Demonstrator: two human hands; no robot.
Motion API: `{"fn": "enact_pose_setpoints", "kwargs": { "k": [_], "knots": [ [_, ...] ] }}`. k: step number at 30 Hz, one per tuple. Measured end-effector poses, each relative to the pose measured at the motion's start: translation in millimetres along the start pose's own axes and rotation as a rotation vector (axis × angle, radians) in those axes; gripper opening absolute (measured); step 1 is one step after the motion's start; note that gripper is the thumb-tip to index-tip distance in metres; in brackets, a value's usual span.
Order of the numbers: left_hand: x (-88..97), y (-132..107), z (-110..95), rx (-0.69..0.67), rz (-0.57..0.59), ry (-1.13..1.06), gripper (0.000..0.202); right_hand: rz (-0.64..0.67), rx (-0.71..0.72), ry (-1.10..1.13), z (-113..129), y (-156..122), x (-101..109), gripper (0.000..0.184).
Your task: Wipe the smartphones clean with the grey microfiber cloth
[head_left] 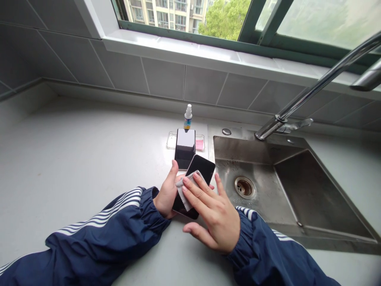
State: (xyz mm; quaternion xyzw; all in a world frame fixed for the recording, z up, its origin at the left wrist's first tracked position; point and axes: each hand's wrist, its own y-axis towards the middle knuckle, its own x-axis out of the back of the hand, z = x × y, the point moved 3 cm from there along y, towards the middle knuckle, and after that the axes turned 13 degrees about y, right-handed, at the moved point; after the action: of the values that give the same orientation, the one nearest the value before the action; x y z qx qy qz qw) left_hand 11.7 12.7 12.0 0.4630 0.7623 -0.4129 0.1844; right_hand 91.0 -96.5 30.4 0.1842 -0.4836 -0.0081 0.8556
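Observation:
My left hand (pixel 168 191) grips a black smartphone (pixel 203 169) by its side, tilting it up off the counter. My right hand (pixel 212 214) lies over the phone's face, its fingers pressing a grey cloth with a zigzag edge (pixel 187 191) against the glass. Behind them, a second dark glossy phone (pixel 185 147) lies flat on the counter, partly hidden by the held phone. It rests on a clear plastic case (pixel 172 140). A small spray bottle with a white nozzle (pixel 187 118) stands just beyond it, against the wall.
A pink slip (pixel 199 145) lies in the clear case. To the right is a stainless steel sink (pixel 238 153) with a drain (pixel 244 187), under a chrome faucet (pixel 321 85). The white counter (pixel 74 159) spreads left, below a tiled wall and window sill.

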Motion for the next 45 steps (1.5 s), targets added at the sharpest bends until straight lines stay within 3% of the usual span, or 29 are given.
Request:
{"fn": "enact_pose_setpoints", "kwargs": {
  "k": [8,13,17,21,25,28,33,38,42,45],
  "knots": [
    [2.6,0.9,1.7,-0.051,0.063,0.044,0.091,-0.03,-0.023,-0.028,-7.2,0.9,2.2,0.068],
    [0.3,0.5,4.8,-0.063,0.208,0.252,0.095,-0.153,-0.206,-0.1,-21.9,-0.1,7.8,0.075],
    [1.1,-0.4,0.8,-0.161,0.097,0.222,0.084,-0.068,-0.101,-0.096,-17.3,0.0,3.9,0.081],
    [-1.2,-0.3,3.6,-0.091,0.178,0.246,0.093,-0.126,-0.179,-0.101,-18.6,0.0,7.6,0.077],
    [0.5,0.6,2.5,-0.158,0.131,0.209,0.085,-0.083,-0.121,-0.085,-17.5,1.2,7.7,0.078],
    [0.3,0.9,3.9,-0.111,0.175,0.197,0.089,-0.119,-0.17,-0.088,-14.5,0.8,7.1,0.077],
    [1.9,-0.8,0.2,-0.011,0.123,-0.004,0.091,0.029,0.0,-0.02,5.2,-0.3,-3.0,0.082],
    [2.8,-0.3,-2.7,-0.022,0.126,-0.004,0.094,0.029,0.022,-0.009,3.4,-0.9,1.2,0.074],
    [3.4,1.1,2.3,-0.034,0.187,0.088,0.094,-0.071,-0.107,-0.086,-12.1,0.1,10.3,0.065],
    [4.9,1.9,4.2,-0.07,0.174,0.153,0.092,-0.094,-0.146,-0.112,-17.4,0.8,11.4,0.07]
  ]
}}
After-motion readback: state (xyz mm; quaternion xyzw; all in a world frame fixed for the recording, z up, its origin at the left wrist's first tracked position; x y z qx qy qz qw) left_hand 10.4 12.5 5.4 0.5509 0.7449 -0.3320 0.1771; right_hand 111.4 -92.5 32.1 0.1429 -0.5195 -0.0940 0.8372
